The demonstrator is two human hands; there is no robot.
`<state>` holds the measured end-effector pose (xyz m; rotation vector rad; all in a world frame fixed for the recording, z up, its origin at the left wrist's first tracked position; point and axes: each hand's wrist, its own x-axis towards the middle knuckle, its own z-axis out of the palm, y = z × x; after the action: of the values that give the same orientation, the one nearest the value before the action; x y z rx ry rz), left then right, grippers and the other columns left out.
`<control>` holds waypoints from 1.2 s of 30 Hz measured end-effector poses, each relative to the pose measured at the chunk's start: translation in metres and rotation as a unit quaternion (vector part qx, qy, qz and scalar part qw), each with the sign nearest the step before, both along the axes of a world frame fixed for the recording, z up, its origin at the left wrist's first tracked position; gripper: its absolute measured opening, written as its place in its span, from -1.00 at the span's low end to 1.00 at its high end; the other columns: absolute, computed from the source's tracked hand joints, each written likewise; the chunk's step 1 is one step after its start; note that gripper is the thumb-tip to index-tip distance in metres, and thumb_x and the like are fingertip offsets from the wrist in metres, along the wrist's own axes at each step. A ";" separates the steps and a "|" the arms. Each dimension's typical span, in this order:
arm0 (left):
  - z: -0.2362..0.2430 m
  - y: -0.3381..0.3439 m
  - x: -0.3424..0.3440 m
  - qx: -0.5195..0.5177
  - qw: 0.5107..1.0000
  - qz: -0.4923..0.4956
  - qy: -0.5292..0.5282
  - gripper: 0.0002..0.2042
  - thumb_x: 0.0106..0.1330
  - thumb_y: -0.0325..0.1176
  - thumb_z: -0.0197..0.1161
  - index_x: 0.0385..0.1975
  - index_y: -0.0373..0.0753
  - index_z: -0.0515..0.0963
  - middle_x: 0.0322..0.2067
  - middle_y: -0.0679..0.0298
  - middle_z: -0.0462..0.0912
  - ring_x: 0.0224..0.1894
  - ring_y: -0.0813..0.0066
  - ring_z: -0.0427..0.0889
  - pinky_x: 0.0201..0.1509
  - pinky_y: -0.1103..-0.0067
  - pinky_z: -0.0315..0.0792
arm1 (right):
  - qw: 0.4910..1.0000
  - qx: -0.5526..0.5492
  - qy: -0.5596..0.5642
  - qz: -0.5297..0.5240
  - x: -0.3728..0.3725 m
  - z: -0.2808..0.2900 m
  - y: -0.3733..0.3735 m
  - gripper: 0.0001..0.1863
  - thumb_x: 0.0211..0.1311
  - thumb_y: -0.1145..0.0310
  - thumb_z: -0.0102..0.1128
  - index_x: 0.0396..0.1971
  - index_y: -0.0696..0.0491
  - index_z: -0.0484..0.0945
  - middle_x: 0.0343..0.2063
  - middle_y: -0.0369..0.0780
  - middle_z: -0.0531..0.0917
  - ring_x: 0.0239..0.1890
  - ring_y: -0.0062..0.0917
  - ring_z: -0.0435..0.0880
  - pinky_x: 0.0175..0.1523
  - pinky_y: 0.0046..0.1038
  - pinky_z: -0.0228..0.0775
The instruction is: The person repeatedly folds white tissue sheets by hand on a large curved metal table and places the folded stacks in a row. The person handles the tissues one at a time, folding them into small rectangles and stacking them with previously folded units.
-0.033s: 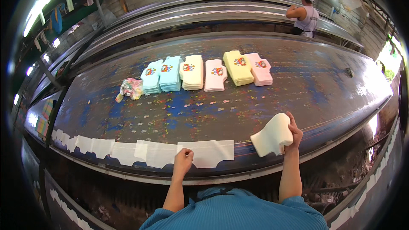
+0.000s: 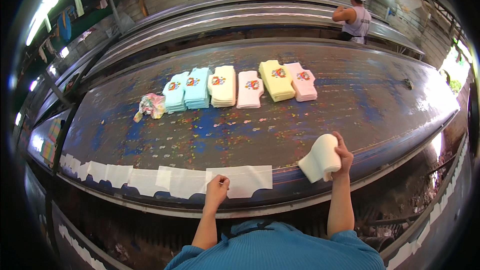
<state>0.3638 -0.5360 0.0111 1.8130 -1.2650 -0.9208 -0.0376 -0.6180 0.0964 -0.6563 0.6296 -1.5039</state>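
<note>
My right hand [image 2: 344, 159] grips a folded-over stack of cream fabric pieces [image 2: 320, 159], holding it above the table's near edge. The stack's top bulges in a curve and its lower end hangs down to the left. With fingers curled together, my left hand [image 2: 216, 191] is at the left part of a flat white cut piece [image 2: 250, 180]. Whether anything is pinched between those fingers is hidden. Further left, a row of similar overlapping white pieces [image 2: 145, 180] runs along the near edge.
Across the dark, paint-stained table [image 2: 225, 145] stand printed shirt-shaped stacks in blue [image 2: 197, 90], yellow [image 2: 277, 82] and pink [image 2: 250, 92]. A crumpled multicoloured cloth [image 2: 151, 106] lies left of them. Beyond, a person [image 2: 356, 17] stands by another long table.
My left hand has shifted slightly right over the white piece. The fabric stack in my right hand hangs a little steeper. The whole view has moved slightly.
</note>
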 end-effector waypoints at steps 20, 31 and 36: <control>0.027 -0.011 -0.237 -0.204 0.925 -0.304 -0.105 -0.68 0.05 -0.17 0.47 -0.51 -0.28 0.52 -0.46 0.13 0.57 -0.42 0.17 0.60 -0.36 0.39 0.46 | 0.972 0.031 0.218 0.087 -0.011 -0.094 0.085 -0.42 0.33 0.40 0.12 0.27 0.13 0.11 -0.05 -0.11 0.49 -0.05 -0.51 0.51 0.01 -0.47 0.40; 0.010 -0.012 -0.261 -0.173 0.943 -0.278 -0.064 -0.85 0.17 -0.40 0.29 -0.50 -0.31 0.48 -0.46 0.07 0.54 -0.39 0.04 0.58 -0.32 0.31 0.46 | 0.962 0.005 0.259 0.082 -0.018 -0.092 0.094 -0.31 0.34 0.29 0.17 0.33 0.10 0.02 0.00 -0.13 0.44 -0.02 -0.50 0.49 0.06 -0.46 0.37; 0.007 -0.015 -0.244 -0.082 0.960 -0.254 0.080 -0.89 0.19 -0.46 0.26 -0.42 -0.38 0.50 -0.52 0.08 0.59 -0.46 0.30 0.57 -0.33 0.44 0.42 | 0.964 0.025 0.245 0.095 -0.022 -0.086 0.093 -0.35 0.35 0.36 0.14 0.34 0.00 0.02 -0.06 -0.19 0.43 -0.09 -0.57 0.46 0.01 -0.50 0.35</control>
<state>0.1201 -0.5506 0.0181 1.2740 -1.6819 -1.1696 -0.0594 -0.5254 0.0104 -1.0347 0.9474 -1.1454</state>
